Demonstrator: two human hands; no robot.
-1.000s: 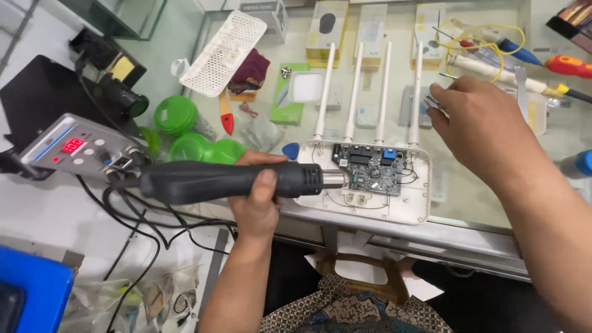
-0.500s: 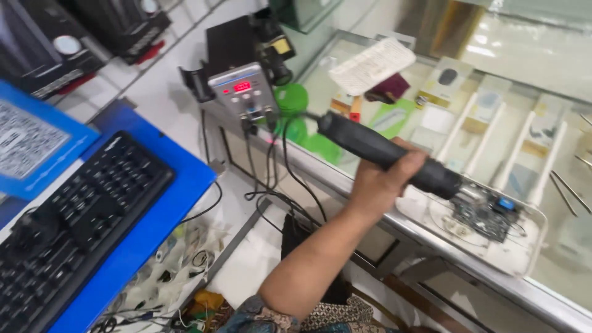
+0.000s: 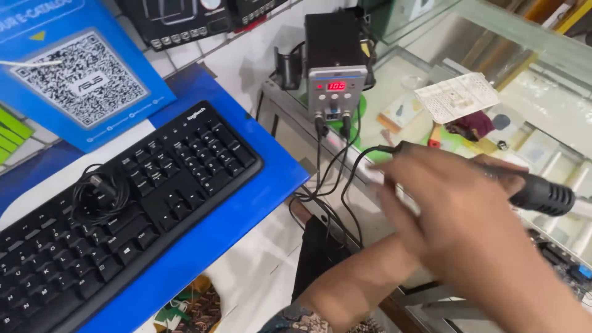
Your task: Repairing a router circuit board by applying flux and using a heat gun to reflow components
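Both hands meet at the hot-air gun (image 3: 542, 194); left hand (image 3: 493, 176) grips its handle; right hand (image 3: 456, 216) blurred, its grip unclear; rework station (image 3: 336, 86) behind.

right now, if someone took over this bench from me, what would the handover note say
left hand: mostly hidden behind the right, seems closed round the black hot-air handle, held above the glass counter.
right hand: open, fingers spread, blurred, in front of the handle, gripping nothing.
things: grey station on the counter, red display lit, cords running to the handle. circuit board in its white case at the right edge. black keyboard on the blue desk to the left.
done: station on, handle in hand.
left: handle not set down; whether the nozzle is at the board cannot be told.
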